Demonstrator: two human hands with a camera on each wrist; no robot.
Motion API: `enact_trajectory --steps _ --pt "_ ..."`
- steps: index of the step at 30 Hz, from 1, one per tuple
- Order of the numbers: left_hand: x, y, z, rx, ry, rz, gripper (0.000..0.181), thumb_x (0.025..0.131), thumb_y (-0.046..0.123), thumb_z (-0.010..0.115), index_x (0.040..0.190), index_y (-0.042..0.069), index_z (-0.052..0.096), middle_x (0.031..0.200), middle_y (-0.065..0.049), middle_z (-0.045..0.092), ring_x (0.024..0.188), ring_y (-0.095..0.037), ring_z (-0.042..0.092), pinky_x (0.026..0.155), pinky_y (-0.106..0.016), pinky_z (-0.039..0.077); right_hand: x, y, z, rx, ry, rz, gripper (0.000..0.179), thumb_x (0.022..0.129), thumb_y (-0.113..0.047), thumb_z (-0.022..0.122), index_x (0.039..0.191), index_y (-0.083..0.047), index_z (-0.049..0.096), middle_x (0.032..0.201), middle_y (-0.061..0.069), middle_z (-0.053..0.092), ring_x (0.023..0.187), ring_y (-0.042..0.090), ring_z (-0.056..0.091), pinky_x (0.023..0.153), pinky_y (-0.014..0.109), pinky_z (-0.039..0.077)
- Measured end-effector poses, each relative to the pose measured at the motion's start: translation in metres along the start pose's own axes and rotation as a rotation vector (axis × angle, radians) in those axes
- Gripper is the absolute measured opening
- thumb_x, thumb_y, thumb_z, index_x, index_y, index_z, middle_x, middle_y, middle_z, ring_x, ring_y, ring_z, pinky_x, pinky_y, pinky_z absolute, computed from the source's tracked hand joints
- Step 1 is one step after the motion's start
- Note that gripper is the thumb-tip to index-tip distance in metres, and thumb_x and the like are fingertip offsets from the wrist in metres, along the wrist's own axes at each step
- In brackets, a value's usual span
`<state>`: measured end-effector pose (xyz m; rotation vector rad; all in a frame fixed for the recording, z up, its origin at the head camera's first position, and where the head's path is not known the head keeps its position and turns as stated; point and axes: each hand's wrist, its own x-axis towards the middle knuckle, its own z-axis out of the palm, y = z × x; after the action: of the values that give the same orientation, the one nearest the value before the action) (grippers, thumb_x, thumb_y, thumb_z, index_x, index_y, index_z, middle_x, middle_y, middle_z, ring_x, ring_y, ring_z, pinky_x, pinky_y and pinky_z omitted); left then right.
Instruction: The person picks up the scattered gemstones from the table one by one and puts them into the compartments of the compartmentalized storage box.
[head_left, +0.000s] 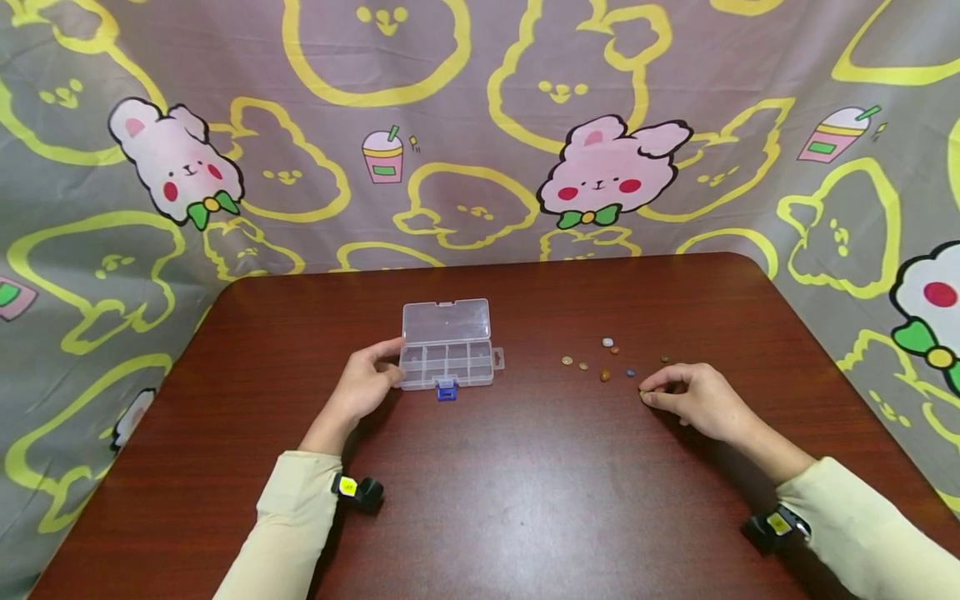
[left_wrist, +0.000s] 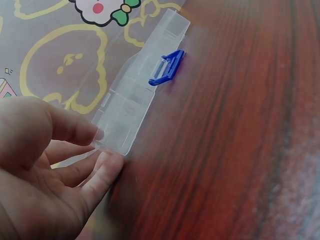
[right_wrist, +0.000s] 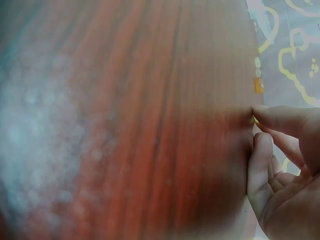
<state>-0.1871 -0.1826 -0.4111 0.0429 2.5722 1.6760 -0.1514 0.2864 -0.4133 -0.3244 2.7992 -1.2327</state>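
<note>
A clear plastic compartment box [head_left: 447,364] stands on the table with its lid [head_left: 446,322] raised at the back and a blue latch [head_left: 447,390] at the front. My left hand [head_left: 365,382] grips its left end, thumb on the front wall [left_wrist: 125,112] and fingers round the corner. To the right, my right hand [head_left: 699,402] pinches a small yellow-green stone [head_left: 643,395] low over the table, mostly covered by the fingertips. Left of that hand lie several small stones, among them a white one [head_left: 607,342], an orange-brown one [head_left: 605,376] and a blue one [head_left: 631,373].
The dark wooden table [head_left: 480,500] has a rounded far edge. Close behind it hangs a grey curtain [head_left: 465,133] printed with cartoon rabbits. A small green stone [head_left: 664,359] lies just beyond the right hand. A hanging tab [head_left: 498,358] sticks out from the box's right end.
</note>
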Motion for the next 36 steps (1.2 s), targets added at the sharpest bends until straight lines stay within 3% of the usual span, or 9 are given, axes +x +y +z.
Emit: enact_trajectory --steps 36 --pt "-0.001 0.0008 -0.0013 0.033 0.001 0.023 0.052 0.088 -0.01 0.057 0.139 -0.006 0.054 0.131 -0.024 0.06 0.084 -0.02 0.061 0.068 -0.025 0.05 -0.0028 -0.0052 -0.0041 -0.011 -0.021 0.021 0.006 0.09 -0.01 0.075 0.094 -0.006 0.073 0.081 0.005 0.065 0.054 0.015 0.054 0.047 0.031 0.049"
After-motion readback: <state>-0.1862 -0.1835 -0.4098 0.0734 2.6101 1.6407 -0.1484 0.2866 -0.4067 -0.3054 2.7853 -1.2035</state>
